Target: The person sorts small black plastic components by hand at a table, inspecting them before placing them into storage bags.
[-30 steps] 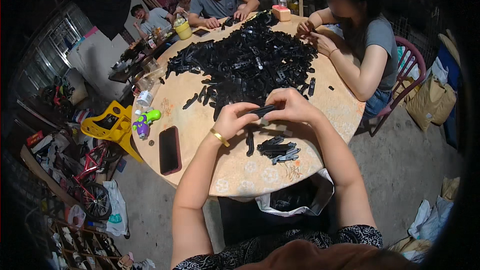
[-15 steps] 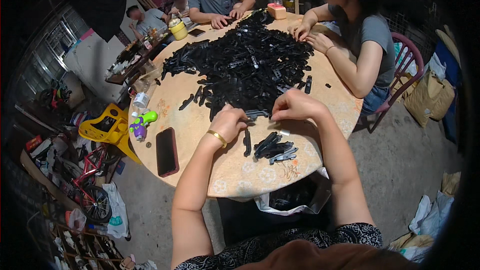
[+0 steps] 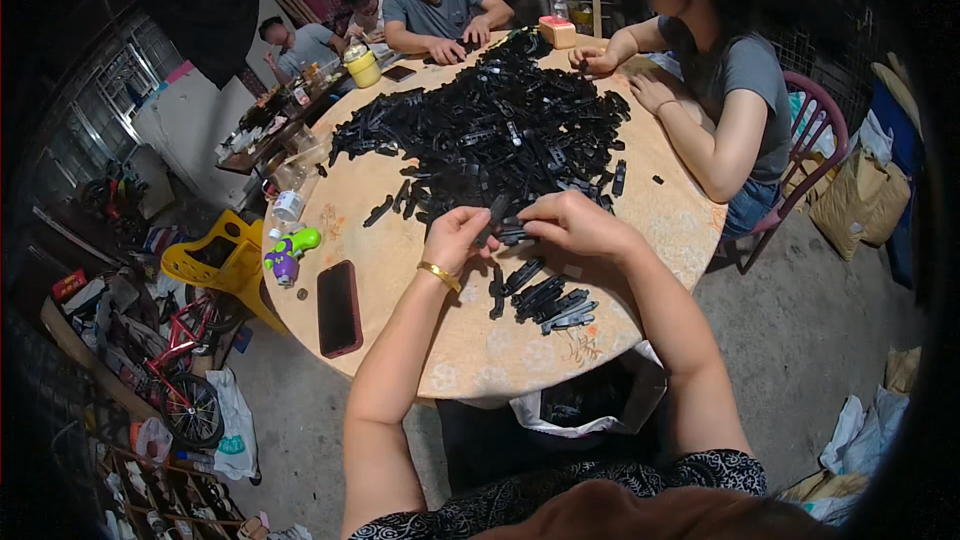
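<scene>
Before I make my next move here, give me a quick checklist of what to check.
1. Left hand holding a black piece: ok, pinched in its fingers.
2. Right hand gripping a piece: cannot tell; its fingertips are at dark pieces, contact unclear.
3. Small group of pieces neatly lined up: not ok, some overlap at different angles.
4. Phone apart from both hands: ok, lying to the left.
5. White bag open below the table edge: ok, dark contents inside.
</scene>
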{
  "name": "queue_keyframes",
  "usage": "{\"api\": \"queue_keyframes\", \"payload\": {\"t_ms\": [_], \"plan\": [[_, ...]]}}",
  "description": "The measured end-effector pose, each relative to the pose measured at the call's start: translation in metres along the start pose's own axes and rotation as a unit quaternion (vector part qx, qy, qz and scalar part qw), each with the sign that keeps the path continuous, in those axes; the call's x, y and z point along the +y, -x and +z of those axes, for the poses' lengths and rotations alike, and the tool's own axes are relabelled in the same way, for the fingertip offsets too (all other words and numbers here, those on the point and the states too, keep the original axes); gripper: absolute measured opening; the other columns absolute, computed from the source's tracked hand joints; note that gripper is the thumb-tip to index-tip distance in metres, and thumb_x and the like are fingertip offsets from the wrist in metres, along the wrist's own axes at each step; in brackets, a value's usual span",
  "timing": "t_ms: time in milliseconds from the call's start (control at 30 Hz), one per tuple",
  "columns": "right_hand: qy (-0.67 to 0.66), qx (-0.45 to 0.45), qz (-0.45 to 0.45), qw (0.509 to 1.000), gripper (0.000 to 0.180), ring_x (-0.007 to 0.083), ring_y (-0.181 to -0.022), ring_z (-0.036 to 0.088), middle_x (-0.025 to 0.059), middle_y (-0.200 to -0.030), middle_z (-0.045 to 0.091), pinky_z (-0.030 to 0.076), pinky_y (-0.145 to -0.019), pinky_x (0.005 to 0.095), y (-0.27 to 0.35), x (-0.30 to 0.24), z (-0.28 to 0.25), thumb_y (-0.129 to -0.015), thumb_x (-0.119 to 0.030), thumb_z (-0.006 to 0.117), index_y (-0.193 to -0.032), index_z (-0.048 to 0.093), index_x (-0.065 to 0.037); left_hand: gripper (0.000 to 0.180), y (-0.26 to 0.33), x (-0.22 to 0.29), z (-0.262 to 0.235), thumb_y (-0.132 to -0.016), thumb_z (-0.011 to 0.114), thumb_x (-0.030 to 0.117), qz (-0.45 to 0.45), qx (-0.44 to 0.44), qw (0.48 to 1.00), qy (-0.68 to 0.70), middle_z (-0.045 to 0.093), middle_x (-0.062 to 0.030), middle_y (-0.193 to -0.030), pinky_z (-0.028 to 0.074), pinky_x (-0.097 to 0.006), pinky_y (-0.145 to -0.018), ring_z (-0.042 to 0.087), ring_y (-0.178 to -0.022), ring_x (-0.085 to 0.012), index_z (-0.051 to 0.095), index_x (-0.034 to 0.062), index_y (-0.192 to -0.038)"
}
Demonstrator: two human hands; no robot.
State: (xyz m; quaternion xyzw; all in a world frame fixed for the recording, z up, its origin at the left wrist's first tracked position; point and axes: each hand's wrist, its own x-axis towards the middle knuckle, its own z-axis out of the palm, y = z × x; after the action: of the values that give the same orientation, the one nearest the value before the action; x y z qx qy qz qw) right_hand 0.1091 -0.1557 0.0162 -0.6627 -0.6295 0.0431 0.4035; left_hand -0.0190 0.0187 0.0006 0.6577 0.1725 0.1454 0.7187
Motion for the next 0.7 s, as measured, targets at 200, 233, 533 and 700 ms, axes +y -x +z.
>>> {"api": "queue_keyframes", "payload": {"t_ms": [200, 233, 533, 700], "plan": [[-0.009, 0.036, -0.007, 0.999, 0.014, 0.031, -0.07, 0.063, 0.0169, -0.076, 0.064, 0.049, -0.062, 0.0353, -0.002, -0.015, 0.008, -0.078, -0.011, 0.064, -0.086, 0.063, 0.0, 0.02, 0.004, -0.002, 0.006, -0.087, 0.058, 0.016, -0.001, -0.001, 1.0, -0.014, 0.062, -0.0068, -0.07, 0.044, -0.02, -0.046, 0.056, -0.051, -0.0099, 0.058, -0.0022, -0.096], [-0.008, 0.037, -0.007, 0.999, 0.014, 0.031, -0.07, 0.063, 0.0169, -0.076, 0.064, 0.049, -0.062, 0.0353, -0.002, -0.013, 0.009, -0.078, -0.011, 0.064, -0.086, 0.063, 0.0, 0.022, 0.005, 0.0, 0.008, -0.086, 0.059, 0.014, 0.004, -0.001, 1.0, -0.02, 0.062, -0.0064, -0.07, 0.044, -0.02, -0.046, 0.055, -0.051, -0.0095, 0.059, -0.003, -0.099], [0.03, 0.095, -0.045, 0.994, 0.013, 0.0302, -0.067, 0.062, 0.0149, -0.072, 0.062, 0.048, -0.058, 0.0342, -0.002, -0.008, 0.015, -0.078, -0.011, 0.064, -0.083, 0.057, -0.002, 0.032, 0.019, 0.006, 0.017, -0.075, 0.069, 0.007, 0.102, 0.01, 0.964, -0.246, 0.066, -0.0066, -0.082, 0.048, -0.022, -0.054, 0.059, -0.061, -0.0078, 0.062, -0.0011, -0.105], [0.071, 0.095, -0.113, 0.987, 0.011, 0.0314, -0.065, 0.06, 0.0136, -0.069, 0.059, 0.046, -0.057, 0.0371, -0.001, -0.002, 0.016, -0.076, -0.009, 0.064, -0.082, 0.057, -0.003, 0.031, 0.017, 0.007, 0.015, -0.075, 0.069, 0.007, 0.106, -0.008, 0.972, -0.21, 0.067, -0.008, -0.083, 0.05, -0.022, -0.059, 0.061, -0.067, -0.0089, 0.062, -0.0015, -0.104]]}}
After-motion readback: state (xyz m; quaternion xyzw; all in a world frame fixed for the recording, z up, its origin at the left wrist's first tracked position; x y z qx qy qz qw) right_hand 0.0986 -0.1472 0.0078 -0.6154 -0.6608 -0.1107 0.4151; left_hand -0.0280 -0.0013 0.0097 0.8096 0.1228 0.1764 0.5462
